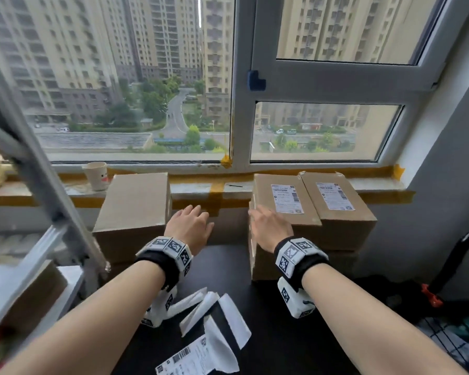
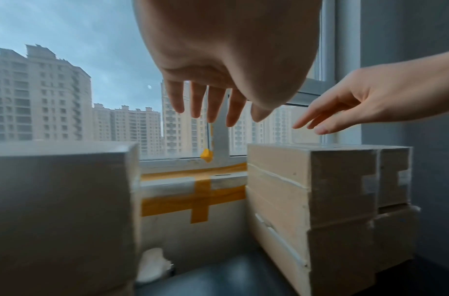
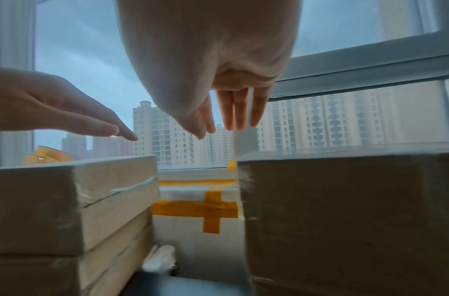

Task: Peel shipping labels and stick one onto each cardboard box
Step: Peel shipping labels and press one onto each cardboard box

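Note:
A plain cardboard box [image 1: 136, 204] with no label stands at the left of the dark table [image 1: 276, 342]. At the right, two boxes [image 1: 295, 220] carry white shipping labels [image 1: 286, 198] on top and rest on other boxes. My left hand [image 1: 197, 219] hovers open over the gap between the stacks, holding nothing. My right hand [image 1: 263, 223] is open too, over the near left corner of the labelled box. Both wrist views show straight, empty fingers [image 2: 208, 106] [image 3: 234, 114]. A printed label sheet [image 1: 187, 357] and white backing strips [image 1: 228, 315] lie near me.
A paper cup [image 1: 96, 175] stands on the windowsill [image 1: 190, 189], which is marked with yellow tape [image 1: 217, 197]. A metal frame [image 1: 38, 169] slants across the left. More cardboard [image 1: 33, 296] lies low at the left. A black bar with an orange clip [image 1: 432, 296] stands at the right.

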Available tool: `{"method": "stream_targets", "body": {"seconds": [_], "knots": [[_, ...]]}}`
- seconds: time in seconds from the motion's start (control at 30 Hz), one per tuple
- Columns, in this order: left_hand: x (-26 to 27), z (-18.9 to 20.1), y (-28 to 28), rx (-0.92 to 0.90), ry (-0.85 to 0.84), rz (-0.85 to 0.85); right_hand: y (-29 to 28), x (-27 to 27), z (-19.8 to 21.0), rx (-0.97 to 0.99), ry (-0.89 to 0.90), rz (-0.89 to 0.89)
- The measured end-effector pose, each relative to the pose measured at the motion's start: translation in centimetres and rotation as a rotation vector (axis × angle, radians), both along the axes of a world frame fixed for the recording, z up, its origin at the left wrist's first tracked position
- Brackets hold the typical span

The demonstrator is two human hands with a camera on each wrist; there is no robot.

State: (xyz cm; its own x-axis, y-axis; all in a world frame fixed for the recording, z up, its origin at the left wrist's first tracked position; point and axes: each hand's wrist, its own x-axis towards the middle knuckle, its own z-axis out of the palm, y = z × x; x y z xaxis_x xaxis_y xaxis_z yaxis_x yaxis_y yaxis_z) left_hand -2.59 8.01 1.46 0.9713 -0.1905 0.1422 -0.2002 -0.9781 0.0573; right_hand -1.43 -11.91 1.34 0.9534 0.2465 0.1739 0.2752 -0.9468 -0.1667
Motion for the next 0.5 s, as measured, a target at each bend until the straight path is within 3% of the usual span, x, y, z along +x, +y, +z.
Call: {"method": "stream_targets", "body": {"seconds": [0.3,0.5], "knots": [[-3.4,0.1,10.6,0.055,0.021,0.255,11.8,0.3,0.1,-0.021,0.063,0.231],[-3.3,-1.0,15.9,-0.035,0.071,0.389,17.1,1.6,-1.3,0.064,0.167,0.278]]}}
